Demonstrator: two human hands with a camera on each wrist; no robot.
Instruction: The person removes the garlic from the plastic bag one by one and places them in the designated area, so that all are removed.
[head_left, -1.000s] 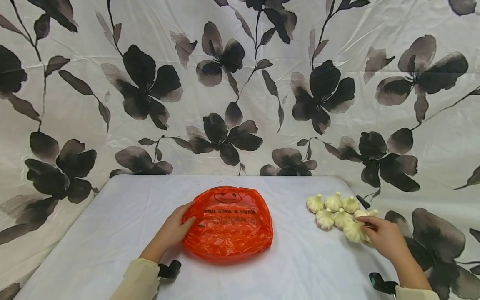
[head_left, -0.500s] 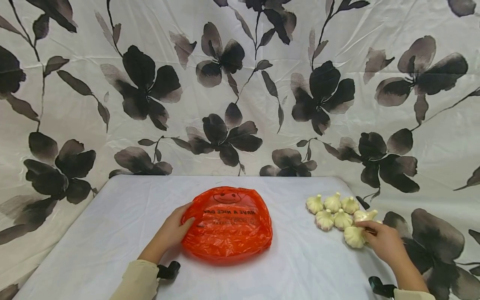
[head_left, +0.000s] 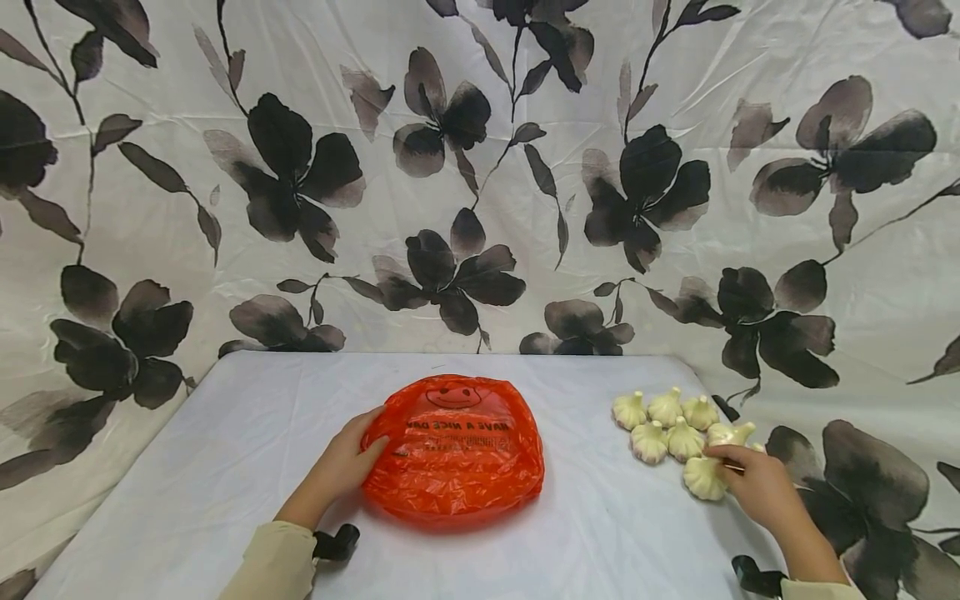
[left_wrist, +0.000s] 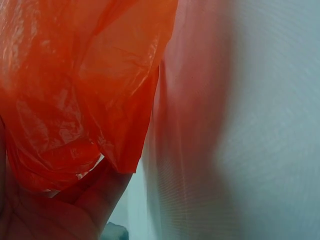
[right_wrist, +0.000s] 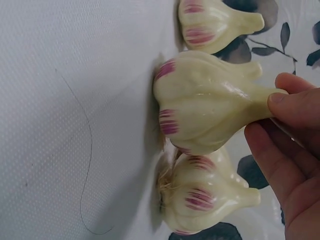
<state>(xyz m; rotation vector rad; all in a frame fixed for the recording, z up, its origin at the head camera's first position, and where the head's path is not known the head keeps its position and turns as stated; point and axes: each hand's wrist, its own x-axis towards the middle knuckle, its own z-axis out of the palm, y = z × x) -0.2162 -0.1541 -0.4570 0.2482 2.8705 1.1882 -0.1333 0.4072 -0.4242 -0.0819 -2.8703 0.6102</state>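
Note:
My left hand point(head_left: 348, 462) grips the left edge of a red plastic bag point(head_left: 457, 475), thumb in front and the other fingers hidden by the film. In the left wrist view the bag point(left_wrist: 75, 90) hangs in crinkled folds over the palm. At the right of the table, my right hand point(head_left: 761, 487) pinches a garlic bulb point(right_wrist: 200, 102) by its stem between thumb and fingers. This bulb point(head_left: 703, 479) is at the near end of a cluster of garlic bulbs point(head_left: 666, 406). Purple streaks mark the pale bulbs in the right wrist view.
A white cloth covers the table point(head_left: 585, 533). Its right edge runs close beside the garlic cluster. A floral curtain point(head_left: 540, 208) hangs behind and around the table. A long dark hair-like strand point(right_wrist: 90, 145) lies on the cloth in the right wrist view.
My right hand has drawn slightly left and nearer with the pinched garlic bulb, which now stands a little apart from the others. My left hand and the bag stay in place.

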